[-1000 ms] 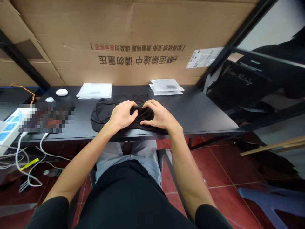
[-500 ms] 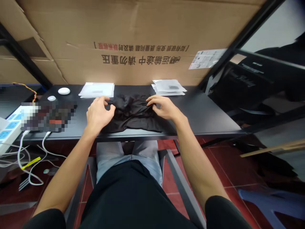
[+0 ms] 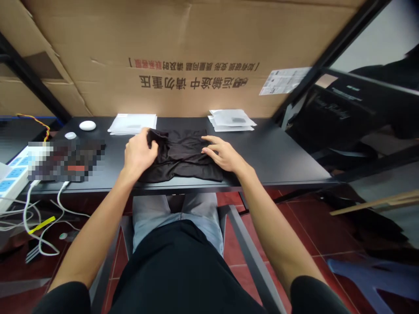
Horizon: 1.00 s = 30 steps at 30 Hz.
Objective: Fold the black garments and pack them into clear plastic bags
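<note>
A crumpled piece of thin black cloth [image 3: 183, 159] lies on the black desk in front of me; its exact kind is unclear. My left hand [image 3: 140, 150] is closed on its upper left part, where the fabric rises in a bunched fold between thumb and fingers. Some of those fingertips are hidden behind the fold. My right hand [image 3: 225, 153] is at the cloth's right side, fingers apart and tips resting at its edge, gripping nothing.
Behind the cloth lie two stacks of white packets, one left [image 3: 132, 123] and one right [image 3: 231, 120]. A cardboard sheet [image 3: 196, 39] stands along the back. At left are a white oval object [image 3: 87, 125], a power strip [image 3: 13, 174], cables and blurred-out items.
My left hand has gathered and raised the cloth's upper left part. My right hand has moved slightly down and its fingers have loosened, while the cloth lies flatter there.
</note>
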{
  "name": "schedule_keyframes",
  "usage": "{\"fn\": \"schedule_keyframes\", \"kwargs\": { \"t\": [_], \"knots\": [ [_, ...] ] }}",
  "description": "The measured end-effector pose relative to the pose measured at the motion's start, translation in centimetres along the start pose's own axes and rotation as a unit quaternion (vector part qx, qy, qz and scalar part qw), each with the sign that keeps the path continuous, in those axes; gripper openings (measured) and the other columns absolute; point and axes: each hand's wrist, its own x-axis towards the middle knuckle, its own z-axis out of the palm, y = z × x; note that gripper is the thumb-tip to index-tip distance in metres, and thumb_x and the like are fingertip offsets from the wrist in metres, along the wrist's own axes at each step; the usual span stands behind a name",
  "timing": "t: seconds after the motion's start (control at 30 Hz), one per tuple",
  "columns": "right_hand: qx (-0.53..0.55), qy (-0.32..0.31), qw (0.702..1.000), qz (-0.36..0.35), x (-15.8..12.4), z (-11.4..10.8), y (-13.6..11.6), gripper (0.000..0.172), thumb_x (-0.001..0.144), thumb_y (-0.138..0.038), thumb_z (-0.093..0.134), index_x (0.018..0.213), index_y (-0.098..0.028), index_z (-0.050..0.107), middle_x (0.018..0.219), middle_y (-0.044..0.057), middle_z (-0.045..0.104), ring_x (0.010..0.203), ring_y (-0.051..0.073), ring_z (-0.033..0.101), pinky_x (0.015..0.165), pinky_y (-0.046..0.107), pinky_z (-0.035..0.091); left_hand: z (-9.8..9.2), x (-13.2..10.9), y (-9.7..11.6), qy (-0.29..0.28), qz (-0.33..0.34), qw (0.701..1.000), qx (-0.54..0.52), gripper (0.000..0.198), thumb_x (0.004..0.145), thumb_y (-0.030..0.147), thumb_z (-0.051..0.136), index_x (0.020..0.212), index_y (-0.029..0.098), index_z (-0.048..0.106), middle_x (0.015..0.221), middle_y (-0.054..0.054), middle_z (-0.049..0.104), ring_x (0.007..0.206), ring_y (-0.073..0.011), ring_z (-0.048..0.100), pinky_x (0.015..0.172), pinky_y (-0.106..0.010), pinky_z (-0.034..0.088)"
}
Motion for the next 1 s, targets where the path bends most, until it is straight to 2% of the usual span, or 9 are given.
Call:
{"fn": "schedule_keyframes", "kwargs": {
  "t": [0.07,0.13,0.27,0.37,0.5,0.7,0.8,0.87,1.0],
  "knots": [
    [-0.012,0.026,0.999,0.023,0.5,-0.4,0.4,0.033,0.115,-0.043,0.061,0.102,-0.025,0.086,0.162,0.014,0.072,0.149,0.037,0.07,0.131,0.058,0.053,-1.1,0.3,-2.9,0.014,-0.023,1.0,-0.005,0.058,0.097,0.045,0.073,0.154,0.031,0.071,0.123,-0.012,0.084,0.123,-0.0434,0.076,0.113,-0.06,0.059],
    [-0.017,0.023,0.998,0.052,1.2,-0.9,0.8,0.022,0.109,-0.04,0.07,0.119,-0.025,0.084,0.151,0.016,0.078,0.138,0.039,0.076,0.123,0.06,0.058,-2.1,0.5,-5.5,0.008,-0.033,0.999,0.0,0.056,0.093,0.052,0.076,0.145,0.031,0.077,0.116,-0.011,0.084,0.121,-0.0426,0.077,0.113,-0.06,0.059],
    [-0.039,-0.013,0.996,0.085,3.0,-1.8,1.5,0.057,0.098,-0.031,0.082,0.153,-0.022,0.072,0.13,0.015,0.085,0.118,0.037,0.081,0.111,0.055,0.064,-2.8,0.6,-7.8,0.005,-0.014,1.0,-0.016,0.057,0.087,0.06,0.081,0.133,0.025,0.084,0.126,-0.013,0.081,0.111,-0.0371,0.08,0.111,-0.054,0.062],
    [-0.087,-0.04,0.992,0.082,4.3,-2.1,1.8,0.038,0.096,-0.025,0.08,0.133,-0.018,0.084,0.112,0.013,0.086,0.104,0.035,0.081,0.104,0.051,0.064,-2.4,1.2,-7.4,0.011,0.015,0.999,-0.032,0.054,0.088,0.057,0.081,0.132,0.026,0.084,0.136,-0.011,0.08,0.112,-0.0342,0.08,0.11,-0.048,0.062],
    [-0.065,-0.042,0.993,0.091,5.7,-2.3,2.4,0.01,0.091,-0.021,0.081,0.1,-0.02,0.086,0.086,0.007,0.08,0.087,0.031,0.078,0.096,0.05,0.065,-1.6,3.0,-6.5,0.004,0.031,0.998,-0.054,0.04,0.095,0.051,0.071,0.119,0.023,0.087,0.115,-0.007,0.087,0.11,-0.0311,0.08,0.107,-0.044,0.062],
    [-0.012,0.169,0.98,0.101,6.2,-3.9,2.5,0.019,0.103,-0.033,0.068,0.119,-0.025,0.076,0.116,0.011,0.084,0.112,0.036,0.079,0.11,0.06,0.065,-2.8,3.6,-6.3,0.092,0.038,0.983,-0.154,0.045,0.102,0.059,0.063,0.121,0.022,0.08,0.123,-0.002,0.085,0.111,-0.0225,0.079,0.1,-0.041,0.066],
    [0.036,0.187,0.979,0.065,3.6,-5.0,0.6,0.02,0.102,-0.036,0.07,0.122,-0.029,0.073,0.131,0.01,0.084,0.129,0.036,0.077,0.117,0.057,0.063,-4.7,1.2,-6.9,0.125,0.09,0.968,-0.198,0.034,0.1,0.058,0.066,0.113,0.028,0.075,0.129,0.0,0.083,0.121,-0.0239,0.078,0.11,-0.048,0.066],
    [0.063,0.114,0.991,0.035,0.7,-5.5,-1.0,0.016,0.099,-0.035,0.073,0.114,-0.03,0.073,0.133,0.01,0.085,0.132,0.036,0.077,0.121,0.058,0.061,-6.0,-1.2,-7.6,0.069,0.161,0.964,-0.2,0.021,0.096,0.05,0.071,0.102,0.03,0.072,0.129,0.0,0.083,0.123,-0.0253,0.078,0.119,-0.052,0.063],
    [0.091,-0.068,0.993,-0.036,-4.8,-5.6,-2.7,0.015,0.092,-0.039,0.082,0.102,-0.03,0.075,0.14,0.009,0.084,0.138,0.039,0.077,0.124,0.059,0.059,-7.4,-4.8,-8.7,-0.147,0.268,0.939,-0.16,0.011,0.088,0.043,0.076,0.093,0.034,0.073,0.125,-0.002,0.085,0.121,-0.0289,0.078,0.119,-0.052,0.061]
  ]
}}
